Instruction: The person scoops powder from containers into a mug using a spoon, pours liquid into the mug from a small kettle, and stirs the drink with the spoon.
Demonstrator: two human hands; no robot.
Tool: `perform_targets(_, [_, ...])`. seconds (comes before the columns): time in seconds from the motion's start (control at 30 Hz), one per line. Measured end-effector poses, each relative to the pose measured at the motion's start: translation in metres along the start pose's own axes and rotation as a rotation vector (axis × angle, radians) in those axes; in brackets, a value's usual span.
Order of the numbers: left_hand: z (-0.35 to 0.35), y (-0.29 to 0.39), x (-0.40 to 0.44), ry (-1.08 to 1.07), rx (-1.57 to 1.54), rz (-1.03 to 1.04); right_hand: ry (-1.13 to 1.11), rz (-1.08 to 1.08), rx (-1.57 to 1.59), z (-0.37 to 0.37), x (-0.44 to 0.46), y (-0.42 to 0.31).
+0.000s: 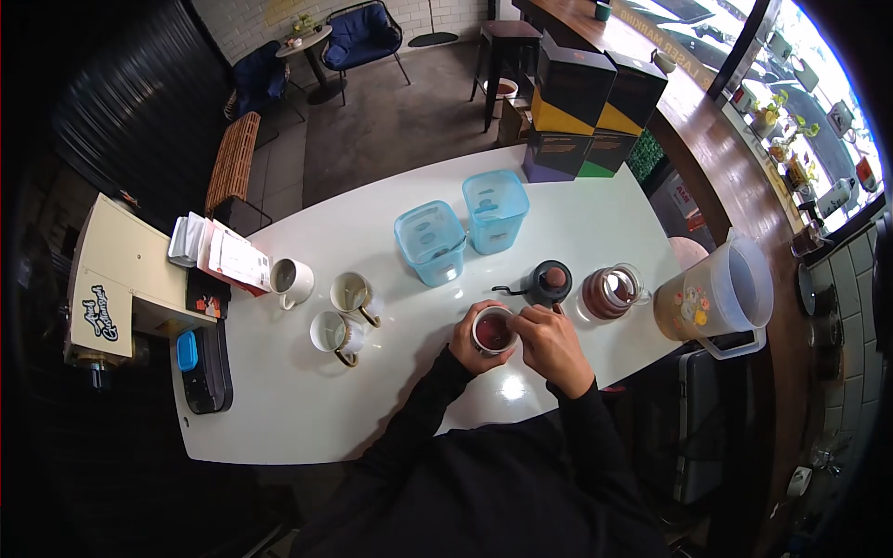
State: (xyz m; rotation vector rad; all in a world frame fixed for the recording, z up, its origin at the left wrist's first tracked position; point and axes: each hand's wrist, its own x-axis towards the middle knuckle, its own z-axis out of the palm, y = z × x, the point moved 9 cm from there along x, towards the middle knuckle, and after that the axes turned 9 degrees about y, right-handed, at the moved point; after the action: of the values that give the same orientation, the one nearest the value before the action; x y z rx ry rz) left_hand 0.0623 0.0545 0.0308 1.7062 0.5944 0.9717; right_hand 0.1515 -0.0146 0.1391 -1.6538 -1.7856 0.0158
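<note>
Black sleeves point(419, 398) lead to a cup point(491, 312) of dark red liquid point(493, 336)

The left hand point(467, 339) has its grip wrapped around the cup, near the front of the white table point(270, 391). The right hand point(555, 346) has its fingers bunched at the rim; whether that grip pinches anything, I cannot tell. Just beyond stands a black item point(539, 290) with a brown knob point(555, 277), then rightward a glass server point(600, 293) and a plastic pitcher point(702, 293). Farther out are two blue containers point(441, 262) and, leftward, three mugs point(296, 290).

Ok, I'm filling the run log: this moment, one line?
left hand: grips pale round cup of dark-red liquid | right hand: at its rim
</note>
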Motion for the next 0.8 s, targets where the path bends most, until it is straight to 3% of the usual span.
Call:
perform_targets(0.13, [-0.001,-0.001,0.001,0.025,-0.003,0.057,0.017,-0.012,0.119,0.011,0.000,-0.002])
perform_targets(0.2, [-0.001,-0.001,-0.001,0.022,0.006,0.053,0.148,-0.002,0.096,0.005,0.002,0.000])
perform_targets(0.3, [-0.002,0.001,0.000,0.032,0.028,0.083,0.142,0.015,-0.046,0.001,0.002,0.005])
perform_targets(0.5, [-0.002,-0.001,0.000,0.015,-0.006,0.046,0.008,-0.020,0.071,0.003,0.002,-0.004])
perform_targets(0.63, [-0.001,0.000,0.000,0.016,0.018,0.040,0.123,-0.004,0.142,0.005,0.004,0.001])
perform_targets(0.8, [-0.001,-0.001,0.000,0.019,0.032,0.056,0.110,0.013,-0.061,-0.004,0.002,0.006])
